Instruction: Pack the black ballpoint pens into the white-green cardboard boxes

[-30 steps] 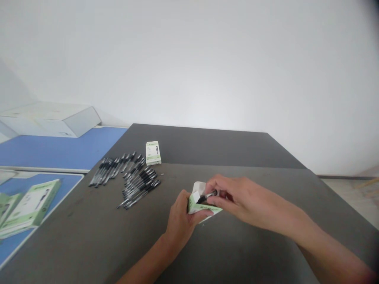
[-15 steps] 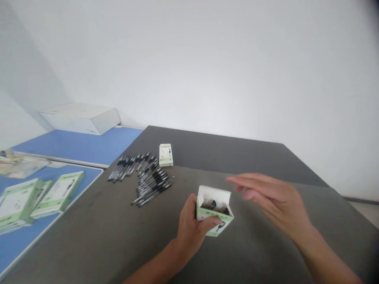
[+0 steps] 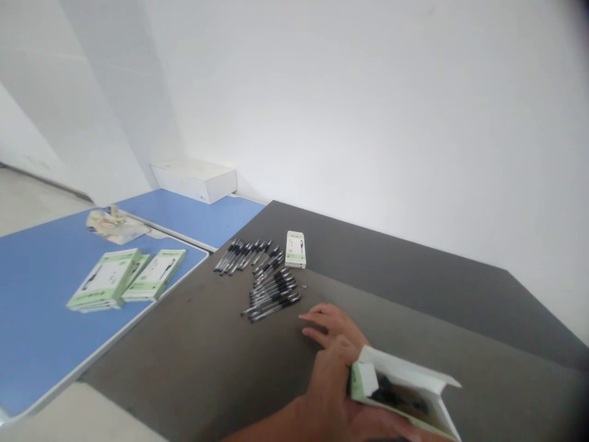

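Note:
My left hand grips a small white-and-green pen box at the lower right. Its flap stands up, and dark pen ends show inside the mouth. Beyond my left hand, my right hand stretches left over the table, with its fingers apart and nothing in them. The right forearm is mostly hidden behind the box and my left hand. Closest to the right fingertips lies a loose pile of black-and-clear pens. A second cluster of pens fans out farther back.
A closed pen box lies behind the pens on the dark table. To the left, several green-and-white boxes and a crumpled wrapper rest on a blue table. A large white carton stands by the wall.
The view has turned left. My right hand has moved from right of the box to beyond my left hand, near the pens. The box has moved right and tilted in my left hand.

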`<state>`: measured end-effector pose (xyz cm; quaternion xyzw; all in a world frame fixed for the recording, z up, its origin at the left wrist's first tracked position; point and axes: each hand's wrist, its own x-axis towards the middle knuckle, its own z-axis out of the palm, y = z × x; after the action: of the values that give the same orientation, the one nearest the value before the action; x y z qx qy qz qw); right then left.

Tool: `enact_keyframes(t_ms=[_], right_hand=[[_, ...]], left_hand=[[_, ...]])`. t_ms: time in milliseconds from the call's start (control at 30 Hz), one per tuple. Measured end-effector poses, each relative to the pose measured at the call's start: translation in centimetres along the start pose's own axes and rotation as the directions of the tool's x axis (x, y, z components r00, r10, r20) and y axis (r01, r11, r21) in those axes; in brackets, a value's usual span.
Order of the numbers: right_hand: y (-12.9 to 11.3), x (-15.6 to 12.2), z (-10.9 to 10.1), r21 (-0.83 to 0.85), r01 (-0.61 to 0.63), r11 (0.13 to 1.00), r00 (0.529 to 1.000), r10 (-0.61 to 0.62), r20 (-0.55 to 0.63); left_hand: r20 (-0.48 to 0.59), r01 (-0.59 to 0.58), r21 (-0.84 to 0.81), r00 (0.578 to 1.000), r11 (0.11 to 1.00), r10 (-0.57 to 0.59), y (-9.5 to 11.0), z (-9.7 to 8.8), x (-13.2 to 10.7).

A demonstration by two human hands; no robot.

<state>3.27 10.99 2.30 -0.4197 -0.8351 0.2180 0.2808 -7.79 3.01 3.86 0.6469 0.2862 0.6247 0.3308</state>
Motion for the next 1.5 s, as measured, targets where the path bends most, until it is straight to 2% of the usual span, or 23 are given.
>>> enact_keyframes(t_ms=[100, 200, 367, 500, 600, 667, 767, 867, 933, 1033, 1067, 1100, 1133, 1233, 1300, 1367, 1500], right_hand=[[0.2, 2.2, 2.9, -0.087, 0.082, 0.993, 0.995, -0.077, 0.057], [0.0, 3.7, 4.3, -0.167, 0.107, 0.98, 0.992, -0.094, 0.083], [-0.2, 4.5, 3.9, -0.22, 0.057, 0.974, 0.997, -0.042, 0.071], [0.0, 4.3, 3.1, -0.165, -0.017, 0.986, 0.999, 0.024, 0.04], [0.6, 2.8, 1.2, -0.068, -0.116, 0.991, 0.993, 0.115, -0.025], [0.9, 0.7, -1.2, 0.019, -0.212, 0.977, 0.973, 0.212, -0.086], [1.0, -3.6, -5.7, 0.175, -0.343, 0.923, 0.915, 0.37, -0.16], [0.2, -7.8, -9.9, 0.327, -0.394, 0.859, 0.855, 0.473, -0.214], [-0.8, -10.1, -11.9, 0.52, -0.409, 0.75, 0.78, 0.583, -0.226], [-3.0, -12.3, -13.3, 0.811, -0.341, 0.475, 0.647, 0.745, -0.164], [-3.7, -12.8, -13.6, 0.863, -0.309, 0.4, 0.625, 0.769, -0.133], [-4.4, -13.1, -13.7, 0.9, -0.276, 0.338, 0.623, 0.775, -0.1], [-5.0, -13.4, -13.8, 0.927, -0.243, 0.285, 0.641, 0.765, -0.067], [-6.3, -14.0, -14.1, 0.975, -0.154, 0.16, 0.773, 0.634, 0.018], [-6.8, -14.4, -14.1, 0.984, -0.109, 0.139, 0.848, 0.53, 0.019], [-7.1, -14.7, -14.1, 0.976, -0.076, 0.202, 0.866, 0.498, -0.035], [-8.2, -14.6, -14.0, 0.908, -0.028, 0.419, 0.8, 0.554, -0.23]], left_hand=[[-0.114, -0.07, 0.043, 0.991, 0.997, 0.074, -0.4, 1.0, 0.0], [-0.225, -0.096, 0.107, 0.967, 0.99, 0.118, -0.3, 1.5, 0.6], [-0.258, -0.131, 0.118, 0.953, 0.984, 0.158, 0.5, 1.6, 1.3], [-0.261, -0.038, 0.074, 0.964, 0.997, 0.056, 0.4, 1.5, 1.0], [-0.103, 0.041, -0.026, 0.994, 0.999, -0.043, 0.5, 0.7, 1.0], [-0.017, 0.093, -0.12, 0.995, 0.988, -0.096, 0.7, 0.1, 1.3], [0.042, 0.172, -0.225, 0.985, 0.959, -0.167, 0.8, -0.4, 1.6], [0.056, 0.221, -0.229, 0.975, 0.948, -0.214, 0.5, -0.3, 1.6], [0.059, 0.262, -0.179, 0.965, 0.948, -0.255, 0.2, -0.2, 1.7], [0.064, 0.325, -0.048, 0.945, 0.945, -0.321, 0.0, -0.5, 2.0], [0.065, 0.339, 0.0, 0.939, 0.941, -0.338, -0.1, -0.7, 2.1], [0.066, 0.352, 0.042, 0.933, 0.935, -0.354, -0.2, -0.8, 2.3], [0.068, 0.36, 0.075, 0.928, 0.93, -0.365, -0.3, -1.0, 2.4], [0.086, 0.372, 0.144, 0.918, 0.917, -0.386, -0.6, -1.1, 2.8], [0.103, 0.371, 0.185, 0.914, 0.91, -0.394, -0.8, -1.2, 2.8], [0.114, 0.366, 0.223, 0.911, 0.903, -0.397, -0.9, -1.2, 2.7], [0.145, 0.335, 0.284, 0.911, 0.898, -0.386, -1.1, -1.0, 2.5]])
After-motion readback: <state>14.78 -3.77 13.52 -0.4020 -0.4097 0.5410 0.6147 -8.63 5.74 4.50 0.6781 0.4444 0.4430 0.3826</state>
